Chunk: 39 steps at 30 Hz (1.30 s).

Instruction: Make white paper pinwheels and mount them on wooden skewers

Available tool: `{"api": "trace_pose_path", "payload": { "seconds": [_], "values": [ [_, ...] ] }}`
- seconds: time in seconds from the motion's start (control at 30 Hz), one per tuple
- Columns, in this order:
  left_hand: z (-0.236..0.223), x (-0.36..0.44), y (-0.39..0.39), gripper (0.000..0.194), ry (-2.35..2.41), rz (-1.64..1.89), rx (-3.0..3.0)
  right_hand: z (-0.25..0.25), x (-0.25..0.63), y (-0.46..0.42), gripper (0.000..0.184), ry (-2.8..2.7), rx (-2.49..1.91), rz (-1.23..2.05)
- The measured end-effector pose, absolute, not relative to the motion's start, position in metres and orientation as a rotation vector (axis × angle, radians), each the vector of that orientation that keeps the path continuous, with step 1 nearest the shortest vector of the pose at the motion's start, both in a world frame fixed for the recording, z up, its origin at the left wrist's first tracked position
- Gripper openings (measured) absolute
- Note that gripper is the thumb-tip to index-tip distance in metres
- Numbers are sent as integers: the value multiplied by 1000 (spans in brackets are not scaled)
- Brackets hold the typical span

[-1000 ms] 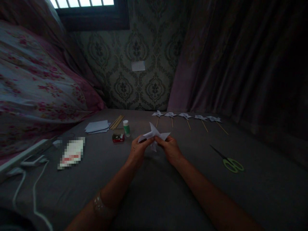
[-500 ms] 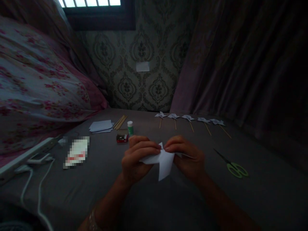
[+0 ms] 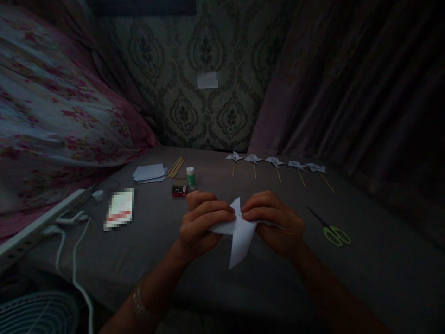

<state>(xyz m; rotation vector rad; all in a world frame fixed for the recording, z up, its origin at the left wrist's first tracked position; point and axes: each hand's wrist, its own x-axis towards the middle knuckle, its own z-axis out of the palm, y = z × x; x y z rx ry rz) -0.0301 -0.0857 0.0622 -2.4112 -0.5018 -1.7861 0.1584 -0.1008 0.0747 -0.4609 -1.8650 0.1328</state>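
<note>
A white paper pinwheel [image 3: 242,235] is held up in front of me, its blades folded toward the middle. My left hand [image 3: 205,222] pinches its left side, fingertips close to the centre. On the other side my right hand [image 3: 276,222] grips it the same way, thumb hidden underneath. One blade points down toward me and another sticks up between the hands. Just beyond my left hand sit a small open red box [image 3: 180,190] with shiny bits in it and a green glue stick [image 3: 191,177] with a white cap.
Several finished pinwheels on sticks [image 3: 274,162] lie in a row at the back right. Green-handled scissors [image 3: 332,232] rest at the right. A paper stack [image 3: 149,173] and wooden sticks [image 3: 176,167] lie back left. A power strip [image 3: 45,227] with cables runs along the left edge.
The view has tilted down, so the window has nearly gone from the top and a blue fan-like grille shows at bottom left. Both hands still hold the pinwheel, with little shift.
</note>
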Motion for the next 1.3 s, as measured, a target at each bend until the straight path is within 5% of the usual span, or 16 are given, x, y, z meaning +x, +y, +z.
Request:
{"api": "trace_pose_path", "payload": {
  "seconds": [0.27,0.47,0.97,1.3],
  "values": [
    [73,-30,-87,10,-502,-1727,-2342,83,161,-99,21,-1907,-433,75],
    [78,-29,-83,10,-474,-1700,-2306,80,163,-94,41,-1834,-422,83],
    [72,-23,-74,6,-582,-1751,-2413,83,170,-87,23,-1947,-460,48],
    [52,-15,-61,12,-1068,-1956,-2814,50,165,-72,10,-1762,-698,453]
  ]
}}
